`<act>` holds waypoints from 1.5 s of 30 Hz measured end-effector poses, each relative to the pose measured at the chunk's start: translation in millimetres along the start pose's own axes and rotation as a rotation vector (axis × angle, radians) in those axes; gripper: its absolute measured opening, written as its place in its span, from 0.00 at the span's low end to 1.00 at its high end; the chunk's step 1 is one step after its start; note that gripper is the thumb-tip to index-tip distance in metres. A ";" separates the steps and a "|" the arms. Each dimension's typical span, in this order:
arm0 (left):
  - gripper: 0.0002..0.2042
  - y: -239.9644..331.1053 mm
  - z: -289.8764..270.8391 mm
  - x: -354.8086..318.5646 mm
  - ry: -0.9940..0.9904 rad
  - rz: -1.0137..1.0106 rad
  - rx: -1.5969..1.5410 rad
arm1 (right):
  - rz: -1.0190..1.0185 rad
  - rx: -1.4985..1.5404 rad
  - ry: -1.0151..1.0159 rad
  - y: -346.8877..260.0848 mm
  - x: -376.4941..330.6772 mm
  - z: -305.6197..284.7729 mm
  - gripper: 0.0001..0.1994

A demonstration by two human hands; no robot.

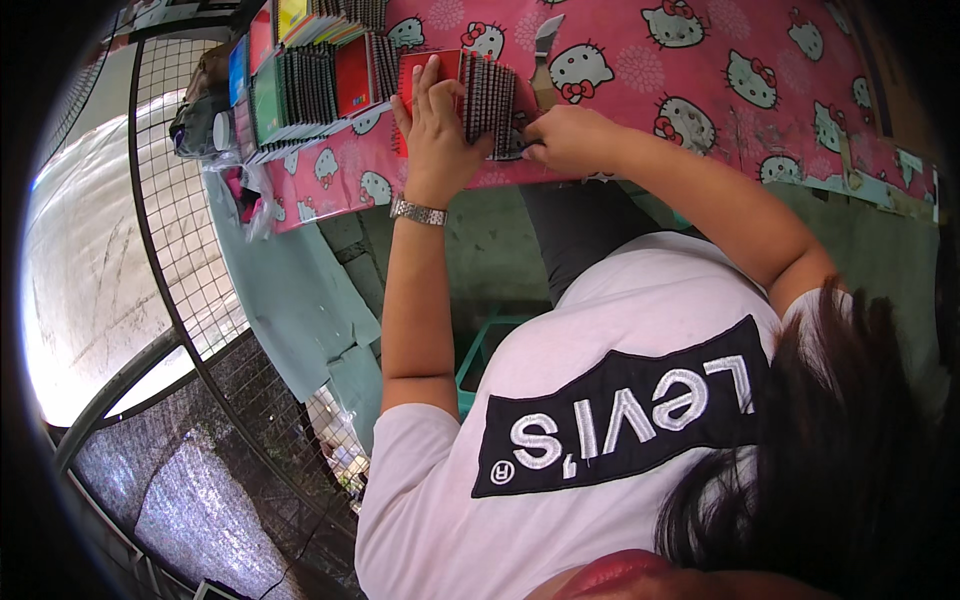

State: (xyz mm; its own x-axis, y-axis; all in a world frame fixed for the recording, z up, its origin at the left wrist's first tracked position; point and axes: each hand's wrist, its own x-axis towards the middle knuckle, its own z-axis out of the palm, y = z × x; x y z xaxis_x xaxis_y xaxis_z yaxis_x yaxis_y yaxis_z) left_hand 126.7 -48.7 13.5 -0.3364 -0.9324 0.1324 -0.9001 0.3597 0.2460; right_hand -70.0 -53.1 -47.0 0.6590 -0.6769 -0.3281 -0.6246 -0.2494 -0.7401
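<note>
A stack of spiral notebooks point(490, 100) with a red front cover stands near the table's front edge, its dark wire bindings in a row. My left hand point(437, 130), with a metal-band watch point(418, 211) at the wrist, lies spread over the red cover. Its thumb reaches toward the bindings. At the stack's right lower corner my right hand point(572, 140) is closed, thumb and fingers pinched together. Something small and dark shows by those fingertips, too little to name.
More spiral notebooks point(305, 95) in several colours stand in rows at the left. A pink patterned cloth point(620, 100) covers the table. Wire mesh point(180, 200) rises on the left. Beneath the table sits a green crate point(480, 350). A torn strip point(545, 50) lies behind the stack.
</note>
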 end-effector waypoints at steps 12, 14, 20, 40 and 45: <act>0.34 -0.7 -0.5 1.1 0.012 0.003 -0.012 | -0.130 -0.206 0.160 2.1 -4.2 3.4 0.18; 0.33 -0.4 -0.2 0.2 0.018 0.003 -0.011 | 0.110 -0.003 -0.080 -12.2 -3.0 -9.1 0.20; 0.33 0.7 -0.5 -0.2 0.010 -0.005 -0.006 | -0.137 -0.205 0.166 3.2 -7.3 0.6 0.17; 0.30 -96.5 36.2 -48.7 0.118 -0.840 -2.047 | 0.244 1.113 0.029 14.2 12.3 0.8 0.16; 0.30 -31.7 40.1 -67.8 0.256 -0.844 -1.853 | 0.120 1.409 0.240 19.2 46.9 20.0 0.12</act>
State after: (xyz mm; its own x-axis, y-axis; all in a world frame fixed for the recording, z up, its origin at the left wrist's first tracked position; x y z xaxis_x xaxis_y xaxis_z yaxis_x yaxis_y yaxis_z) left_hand 166.9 1.7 -41.8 0.1108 -0.8866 -0.4491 0.5714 -0.3129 0.7587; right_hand -42.7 -75.8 -88.4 0.4590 -0.7781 -0.4289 0.3519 0.6024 -0.7164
